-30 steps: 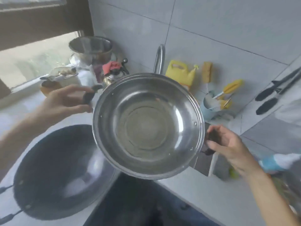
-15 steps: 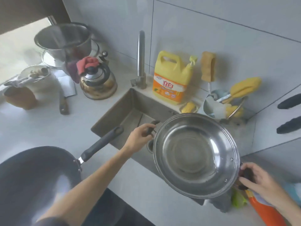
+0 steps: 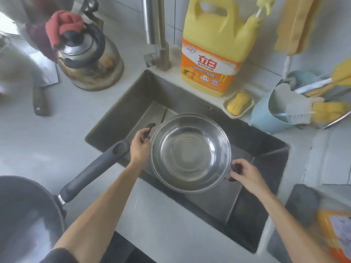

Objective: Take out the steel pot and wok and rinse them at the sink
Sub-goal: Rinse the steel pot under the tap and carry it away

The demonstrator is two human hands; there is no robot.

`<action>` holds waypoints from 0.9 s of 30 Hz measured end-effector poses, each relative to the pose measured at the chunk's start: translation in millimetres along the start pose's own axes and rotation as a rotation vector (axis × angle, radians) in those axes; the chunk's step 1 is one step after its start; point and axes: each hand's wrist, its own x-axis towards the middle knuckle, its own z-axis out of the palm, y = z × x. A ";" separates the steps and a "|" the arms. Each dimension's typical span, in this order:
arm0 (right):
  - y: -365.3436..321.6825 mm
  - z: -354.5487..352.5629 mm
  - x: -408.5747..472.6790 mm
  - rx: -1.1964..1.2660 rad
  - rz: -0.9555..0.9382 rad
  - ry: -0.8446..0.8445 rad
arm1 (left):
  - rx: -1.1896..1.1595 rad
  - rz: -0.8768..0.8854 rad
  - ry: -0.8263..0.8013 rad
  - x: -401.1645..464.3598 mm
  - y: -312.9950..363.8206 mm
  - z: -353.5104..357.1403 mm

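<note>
The left hand (image 3: 139,144) curls its fingers round the small dark side handle of the steel pot (image 3: 190,153), and the right hand (image 3: 245,172) pinches the matching dark handle on the opposite rim, so the pot is held level between them inside the sink (image 3: 117,118); whether its base touches the sink floor cannot be told. The pot is round, shallow and polished, its inside showing concentric rings and bright reflections. The sink is a rectangular basin of dull brushed metal with straight walls. The wok (image 3: 28,221), dark and matte with a long black handle, sits on the counter (image 3: 62,137) to the left, its handle reaching over the sink's near-left edge just beside the left forearm. Behind the sink stands a steel tap (image 3: 156,35), and next to it a big yellow and orange detergent jug (image 3: 214,54). A yellow sponge (image 3: 238,103) lies in a small dish beside a pale blue holder (image 3: 266,114) with brushes. At the back left a tarnished kettle (image 3: 89,59) carries a red cloth (image 3: 63,25), with a knife (image 3: 40,95) lying near it. The counter is pale grey and smooth, the wall tiled in light grey
</note>
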 end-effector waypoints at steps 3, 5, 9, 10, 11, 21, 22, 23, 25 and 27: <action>7.4 24.6 51.0 0.004 -0.039 -0.030 | 0.027 -0.075 0.066 33.3 -17.2 2.1; 11.2 39.6 78.0 -0.004 -0.072 -0.058 | 0.073 -0.099 0.117 52.0 -28.2 3.4; 17.6 58.7 115.1 -0.012 -0.073 -0.090 | 0.154 -0.182 0.147 82.4 -42.0 1.3; 18.1 61.9 121.1 0.000 -0.074 -0.115 | 0.161 -0.202 0.144 88.5 -43.5 0.1; 19.8 64.9 127.7 0.008 -0.084 -0.131 | 0.166 -0.214 0.136 93.7 -45.4 -0.8; 6.4 76.4 143.3 0.002 -0.054 -0.122 | 0.295 -0.250 -0.026 116.1 -41.7 -16.1; 5.6 77.3 144.5 0.003 -0.058 -0.123 | 0.348 -0.241 -0.068 119.4 -38.8 -21.4; 7.1 78.2 145.1 0.004 -0.060 -0.123 | 0.410 -0.215 -0.102 122.0 -36.4 -26.5; 5.9 78.9 146.2 -0.004 -0.056 -0.114 | 0.497 -0.066 -0.088 126.3 -24.6 -36.4; 3.3 78.8 145.6 -0.010 -0.048 -0.116 | 0.417 0.230 -0.038 125.6 -1.3 -43.4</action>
